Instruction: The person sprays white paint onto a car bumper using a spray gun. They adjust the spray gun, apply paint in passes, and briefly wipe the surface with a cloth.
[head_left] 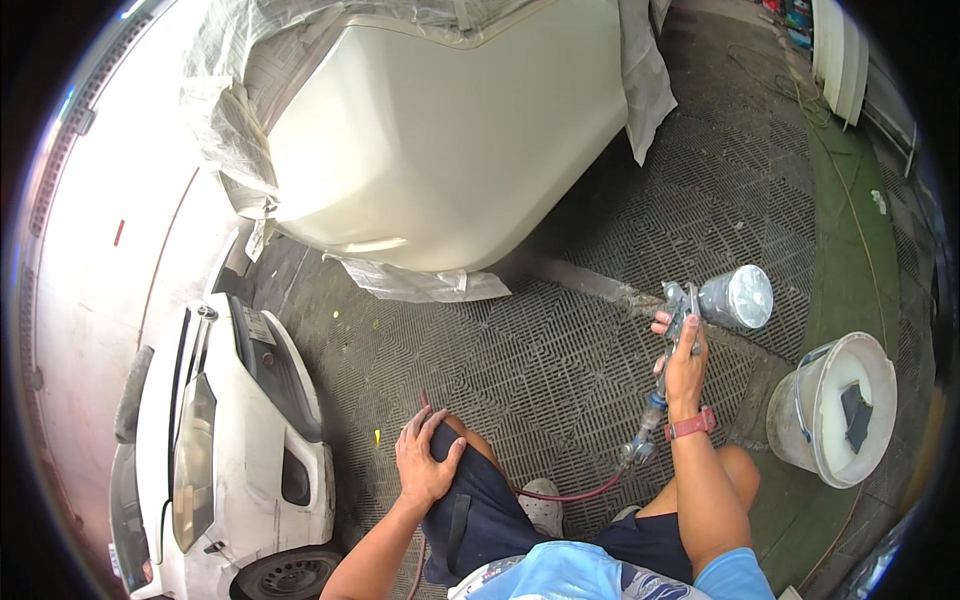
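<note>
My right hand (pixel 686 360) grips a spray gun (pixel 680 300), its fingers closed round the handle. A translucent cup (pixel 738 297) sticks out from the gun to the right. Below the handle a metal fitting (pixel 640 447) joins it to a red air hose (pixel 590 495), which loops between my knees. My left hand (pixel 425 462) lies on my left knee with its fingers spread, holding nothing. Ahead stands a whitish car body panel (pixel 450 140), apart from the gun. Masking plastic (pixel 215 110) borders it above and at the left, and a masking strip (pixel 415 282) hangs from its lower edge.
A white bucket (pixel 783 410) with pale liquid and a dark pad (pixel 856 418) stands to my right. At the left is a white car (pixel 240 480). Ridged grating (pixel 600 370) covers the floor, beside a green strip (pixel 850 220) crossed by a thin cable (pixel 858 215).
</note>
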